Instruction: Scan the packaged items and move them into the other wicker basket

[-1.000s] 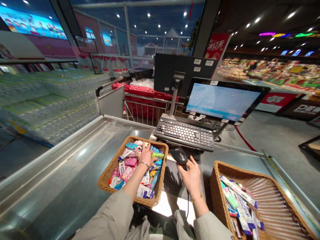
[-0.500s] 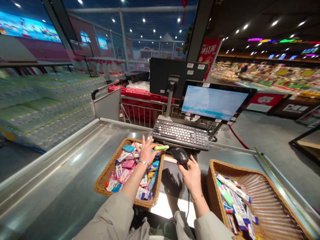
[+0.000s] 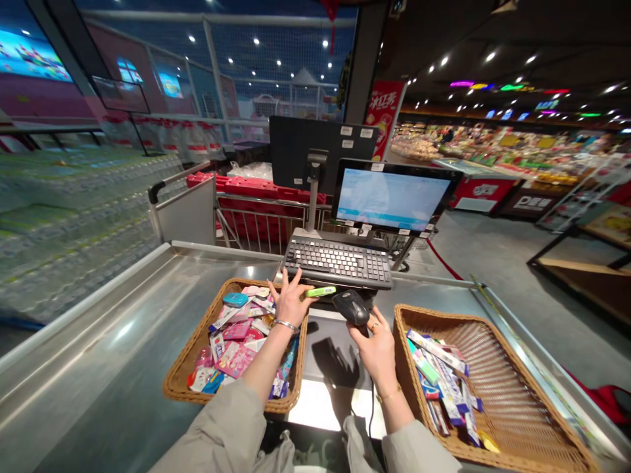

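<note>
Both forearms, in beige sleeves (image 3: 211, 433), reach forward over a steel checkout counter (image 3: 98, 374). The left hand (image 3: 290, 303) sits above a woven wicker basket (image 3: 180, 387), fingers spread wide, with a slim neon-green packet (image 3: 320, 292) at its thumb tip; the grip is unclear. The right hand (image 3: 377, 348) curls narrowly around a black corded handheld scanner (image 3: 351, 307). That basket brims with small pink and blue packets (image 3: 231, 348); a second wicker basket (image 3: 444, 315), lower right, holds long slim boxes (image 3: 438, 374) lying slanted.

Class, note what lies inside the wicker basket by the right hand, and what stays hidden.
The basket holds long slim packets in a pile; lower ones are covered.
</note>
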The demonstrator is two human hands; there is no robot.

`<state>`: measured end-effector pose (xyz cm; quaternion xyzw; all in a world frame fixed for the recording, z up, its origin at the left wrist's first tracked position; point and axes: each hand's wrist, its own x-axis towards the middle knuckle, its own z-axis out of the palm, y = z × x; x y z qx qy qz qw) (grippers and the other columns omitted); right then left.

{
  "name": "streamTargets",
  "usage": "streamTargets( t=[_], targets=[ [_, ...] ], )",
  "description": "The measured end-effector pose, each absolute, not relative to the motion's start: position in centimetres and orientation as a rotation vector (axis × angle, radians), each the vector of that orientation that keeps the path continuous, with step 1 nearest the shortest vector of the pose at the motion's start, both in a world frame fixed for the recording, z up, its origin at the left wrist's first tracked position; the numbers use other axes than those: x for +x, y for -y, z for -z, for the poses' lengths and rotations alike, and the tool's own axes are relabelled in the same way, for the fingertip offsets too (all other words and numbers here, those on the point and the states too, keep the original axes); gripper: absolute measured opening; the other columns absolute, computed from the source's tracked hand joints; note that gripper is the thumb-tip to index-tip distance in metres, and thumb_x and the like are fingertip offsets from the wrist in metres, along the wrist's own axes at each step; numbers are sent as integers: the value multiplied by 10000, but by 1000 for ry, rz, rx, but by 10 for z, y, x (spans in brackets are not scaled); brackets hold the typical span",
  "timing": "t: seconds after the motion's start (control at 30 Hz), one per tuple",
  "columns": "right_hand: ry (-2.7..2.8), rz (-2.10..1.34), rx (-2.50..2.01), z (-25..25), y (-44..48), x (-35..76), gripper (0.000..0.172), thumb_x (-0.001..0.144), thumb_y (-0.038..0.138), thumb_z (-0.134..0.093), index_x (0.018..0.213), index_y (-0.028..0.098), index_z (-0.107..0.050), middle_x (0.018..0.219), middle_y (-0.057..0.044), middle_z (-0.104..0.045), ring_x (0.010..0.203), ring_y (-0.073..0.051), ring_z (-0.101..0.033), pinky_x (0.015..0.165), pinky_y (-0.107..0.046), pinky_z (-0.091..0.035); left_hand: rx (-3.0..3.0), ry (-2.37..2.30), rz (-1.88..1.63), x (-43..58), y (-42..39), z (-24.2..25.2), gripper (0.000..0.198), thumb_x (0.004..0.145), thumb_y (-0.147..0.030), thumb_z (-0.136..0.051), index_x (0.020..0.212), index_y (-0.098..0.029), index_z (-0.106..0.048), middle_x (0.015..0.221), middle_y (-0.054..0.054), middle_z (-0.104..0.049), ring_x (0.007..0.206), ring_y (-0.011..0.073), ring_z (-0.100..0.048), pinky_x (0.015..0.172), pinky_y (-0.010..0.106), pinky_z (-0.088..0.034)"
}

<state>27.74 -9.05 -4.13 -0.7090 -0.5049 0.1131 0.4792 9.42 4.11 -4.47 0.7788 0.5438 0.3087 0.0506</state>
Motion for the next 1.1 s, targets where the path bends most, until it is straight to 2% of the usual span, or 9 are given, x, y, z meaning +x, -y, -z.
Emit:
streamTargets(
  t=[0.13, 0.33, 0.63, 1.1],
  targets=[
    [1234, -272, -1757, 40, 96, 281, 298, 760, 411, -634, 961, 222, -749, 1125, -62, -717, 1367, -284, -396, 1109, -455, -325, 2384, -1594, -891, 100, -39, 46, 225, 857, -267, -583, 1034, -338, -703, 1469, -60, -470, 1498, 252, -140, 1195, 621, 17],
    [1209, -215, -1776, 41, 104, 286, 286, 749, 399, -653, 939, 210, -752, 1155, -98, -702, 1349, -296, -421, 1103, -470, -331, 2415, -1561, -889, 109, -37, 47, 237, 852, -263, -605, 1054, -340, -701, 1416, -43, -537, 1487, 246, -188, 1207, 598, -5],
    [1207, -173, -1752, 34, 112, 289, 249, 731, 351, -661, 912, 211, -759, 1130, -81, -714, 1320, -311, -445, 1103, -497, -325, 2364, -1398, -1148, 121, -36, 52, 159, 804, -268, -685, 949, -322, -719, 1355, -26, -595, 1452, 298, -279, 1182, 664, -35],
    [1238, -163, -1772, 36, 116, 291, 236, 749, 331, -642, 927, 223, -753, 1122, -67, -715, 1340, -301, -425, 1104, -492, -317, 2372, -1326, -1190, 124, -37, 56, 174, 789, -255, -704, 952, -315, -713, 1349, -18, -602, 1448, 308, -283, 1173, 680, -60]
  ],
)
